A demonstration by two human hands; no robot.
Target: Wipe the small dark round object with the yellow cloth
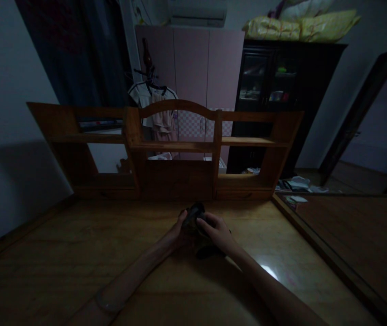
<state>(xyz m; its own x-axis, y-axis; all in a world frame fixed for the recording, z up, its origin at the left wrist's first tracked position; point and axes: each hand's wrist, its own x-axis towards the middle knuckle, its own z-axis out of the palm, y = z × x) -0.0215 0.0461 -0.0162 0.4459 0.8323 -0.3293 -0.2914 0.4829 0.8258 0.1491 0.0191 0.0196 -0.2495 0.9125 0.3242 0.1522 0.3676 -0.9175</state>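
Two hands (177,233) (219,230) grip a dark object (194,213), partly covered and too dim to identify.

Got my left fingers (181,216) and right fingers (211,218) on some dark object (193,216), too dim to tell what, over the counter (125,276), wooden shelf unit (173,146) along the back, pink wardrobe (191,68) beyond.

Left forearm (137,267): bare, reaching forward, slanting inward; wrist near straight. Left grip (179,233): closed in holding posture, thumb uppermost, remaining fingers largely hidden. Right forearm (261,276): bare, slanting inward from opposite side. Right grip (219,230): back of hand uppermost, fingers bent in holding posture, directed toward left. Grips close together; mutual contact cannot be determined.
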